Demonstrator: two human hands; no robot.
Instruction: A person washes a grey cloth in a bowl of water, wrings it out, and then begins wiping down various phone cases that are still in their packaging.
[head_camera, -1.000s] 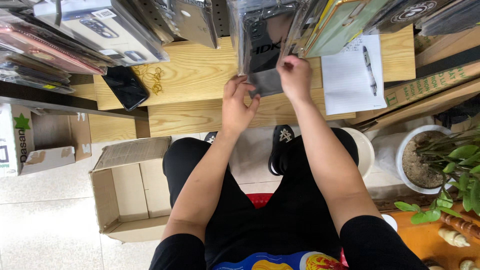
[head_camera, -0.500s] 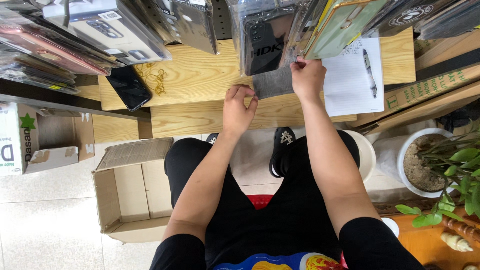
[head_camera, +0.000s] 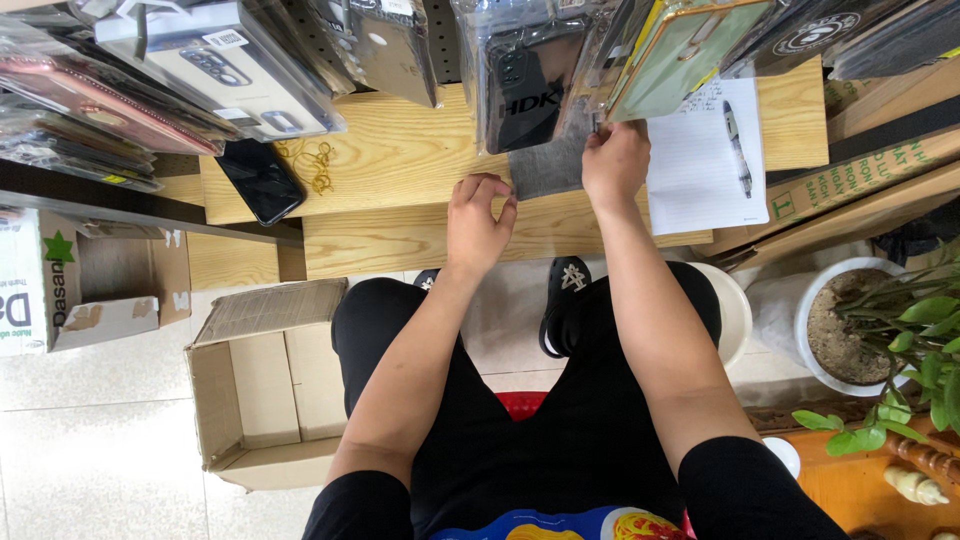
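My right hand (head_camera: 615, 162) is raised at the far edge of the wooden counter (head_camera: 400, 160) and pinches the edge of a grey phone case in a clear sleeve (head_camera: 545, 168). The sleeve sits just under the packaged phone cases (head_camera: 520, 80) hanging above. My left hand (head_camera: 478, 218) hovers lower and to the left, over the counter's front board, with its fingers loosely curled and apart and nothing in them. It does not touch the sleeve.
A black phone (head_camera: 260, 180) and some yellow rubber bands (head_camera: 316, 160) lie on the counter at left. A white notepad (head_camera: 700, 170) with a pen (head_camera: 735, 135) lies right of my hand. An open cardboard box (head_camera: 260, 390) stands on the floor at left, a potted plant (head_camera: 850, 335) at right.
My right hand has moved up and right with the sleeved case, toward the hanging packages. My left hand has come off the sleeve and stays lower over the counter.
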